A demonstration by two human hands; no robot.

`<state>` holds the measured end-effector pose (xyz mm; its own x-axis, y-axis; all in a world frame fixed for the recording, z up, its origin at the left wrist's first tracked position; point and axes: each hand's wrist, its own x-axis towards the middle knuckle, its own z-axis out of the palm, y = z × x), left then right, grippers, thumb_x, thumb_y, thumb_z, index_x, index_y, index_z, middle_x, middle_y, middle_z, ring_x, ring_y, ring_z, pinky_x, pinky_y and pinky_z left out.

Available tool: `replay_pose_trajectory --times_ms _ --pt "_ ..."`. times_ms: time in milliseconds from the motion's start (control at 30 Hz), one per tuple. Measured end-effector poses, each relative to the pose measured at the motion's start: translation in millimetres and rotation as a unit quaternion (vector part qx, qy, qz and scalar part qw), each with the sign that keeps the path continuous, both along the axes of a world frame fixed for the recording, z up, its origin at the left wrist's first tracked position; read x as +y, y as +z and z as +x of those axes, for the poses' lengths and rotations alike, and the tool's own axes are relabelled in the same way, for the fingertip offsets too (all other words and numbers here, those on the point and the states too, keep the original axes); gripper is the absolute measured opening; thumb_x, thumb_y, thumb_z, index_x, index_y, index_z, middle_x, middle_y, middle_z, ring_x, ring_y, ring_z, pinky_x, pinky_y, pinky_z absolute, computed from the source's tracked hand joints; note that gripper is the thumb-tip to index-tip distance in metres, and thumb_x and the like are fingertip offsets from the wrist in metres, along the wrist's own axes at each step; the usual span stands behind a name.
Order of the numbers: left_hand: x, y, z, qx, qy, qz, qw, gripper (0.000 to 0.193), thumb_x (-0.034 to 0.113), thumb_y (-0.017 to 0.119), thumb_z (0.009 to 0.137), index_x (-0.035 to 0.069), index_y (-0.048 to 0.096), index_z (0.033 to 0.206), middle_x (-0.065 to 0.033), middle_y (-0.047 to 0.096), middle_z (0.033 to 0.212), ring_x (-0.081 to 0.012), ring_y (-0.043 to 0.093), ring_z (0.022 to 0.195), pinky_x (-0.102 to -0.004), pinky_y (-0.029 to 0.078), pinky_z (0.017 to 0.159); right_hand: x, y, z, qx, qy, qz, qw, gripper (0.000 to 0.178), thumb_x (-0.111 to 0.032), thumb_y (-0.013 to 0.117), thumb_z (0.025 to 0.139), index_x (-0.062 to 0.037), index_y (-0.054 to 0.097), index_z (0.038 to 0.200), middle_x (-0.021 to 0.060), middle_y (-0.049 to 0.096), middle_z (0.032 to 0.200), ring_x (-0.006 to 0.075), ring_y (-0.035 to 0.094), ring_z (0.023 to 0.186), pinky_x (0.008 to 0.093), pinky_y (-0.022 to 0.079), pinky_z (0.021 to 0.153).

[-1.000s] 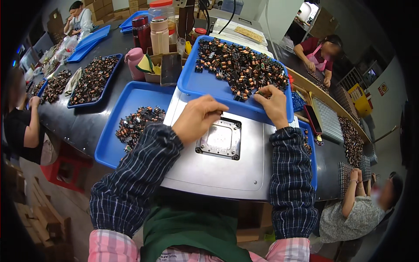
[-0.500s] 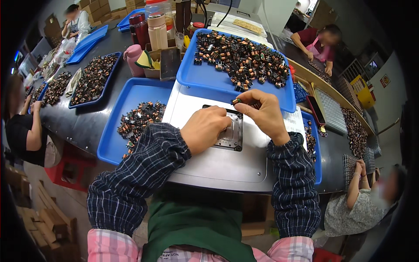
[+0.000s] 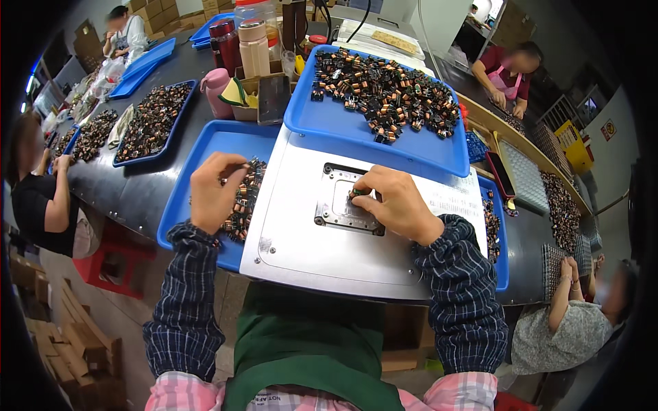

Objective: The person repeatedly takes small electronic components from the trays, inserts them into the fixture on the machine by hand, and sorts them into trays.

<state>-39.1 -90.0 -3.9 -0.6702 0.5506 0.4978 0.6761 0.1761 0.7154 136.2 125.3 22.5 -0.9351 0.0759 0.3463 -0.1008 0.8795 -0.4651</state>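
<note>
My right hand [image 3: 401, 205] pinches a small coil component [image 3: 355, 194], black with a bit of green, over the recessed metal fixture plate [image 3: 336, 219] in the silver machine top [image 3: 295, 240]. Over the lower left blue tray [image 3: 195, 154], my left hand [image 3: 214, 192] is closed, thumb and fingertips close together. What it holds, if anything, is too small to make out. Beneath that hand lies a heap of copper-wound coil components [image 3: 241, 209], partly covered by it.
A tilted blue tray [image 3: 439, 161] heaped with coils rests on the machine's far part. Left of it stand a pink bottle [image 3: 217, 92], flasks [image 3: 253, 51] and a dark box [image 3: 274, 99]. Another coil tray [image 3: 154, 120] lies farther left. Several co-workers sit around the table.
My left hand has moved left from the fixture plate to above the lower left tray. My right hand has come down and left with its component, onto the fixture plate.
</note>
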Motion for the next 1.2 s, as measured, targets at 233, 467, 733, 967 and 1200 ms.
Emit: replay_pose_trajectory --times_ms 233,467,733,967,1200 --pt "10 -17 -24 0.059 0.024 -0.056 0.996 0.017 0.002 0.060 0.069 0.001 0.060 0.086 -0.0100 0.057 0.083 -0.0208 0.056 0.073 -0.0284 0.045 0.067 -4 0 -2 -0.022 -0.013 0.008 1.000 0.012 -0.006 0.064 0.068 -0.0005 0.060 0.077 0.0119 0.057 0.073 0.0270 0.056 0.067 0.0329 0.044 0.061" --pt "119 19 -30 0.138 -0.096 0.016 0.986 0.023 0.004 0.060 0.070 0.001 0.058 0.093 -0.0104 0.054 0.083 -0.0208 0.055 0.078 -0.0289 0.043 0.072 -2 1 -1 -0.023 -0.002 0.024 0.999 0.012 -0.007 0.065 0.067 -0.0019 0.058 0.075 0.0114 0.056 0.074 0.0285 0.055 0.066 0.0343 0.043 0.060" --pt "181 8 -28 0.253 -0.019 -0.152 0.955 0.034 0.007 0.059 0.068 0.011 0.058 0.102 -0.0069 0.054 0.102 -0.0276 0.045 0.100 -0.0341 0.042 0.082 -6 5 -1 -0.046 0.001 0.046 0.998 0.013 -0.010 0.065 0.066 -0.0012 0.059 0.073 0.0126 0.055 0.072 0.0307 0.054 0.065 0.0361 0.043 0.059" --pt "178 17 -20 0.192 -0.022 -0.182 0.964 0.025 0.008 0.063 0.067 0.010 0.057 0.091 -0.0068 0.054 0.092 -0.0251 0.049 0.095 -0.0346 0.041 0.081 -4 6 -9 -0.091 0.005 0.093 0.991 0.012 -0.011 0.063 0.066 -0.0004 0.059 0.072 0.0140 0.056 0.069 0.0317 0.055 0.065 0.0364 0.043 0.059" --pt "167 12 -21 0.128 -0.023 -0.120 0.984 0.019 0.017 0.062 0.072 0.007 0.058 0.087 -0.0102 0.058 0.084 -0.0285 0.056 0.078 -0.0384 0.043 0.069 23 23 -3 -0.096 -0.089 -0.350 0.928 0.012 -0.009 0.059 0.074 0.0000 0.060 0.081 0.0076 0.059 0.063 0.0106 0.050 0.045 0.0222 0.035 0.038"
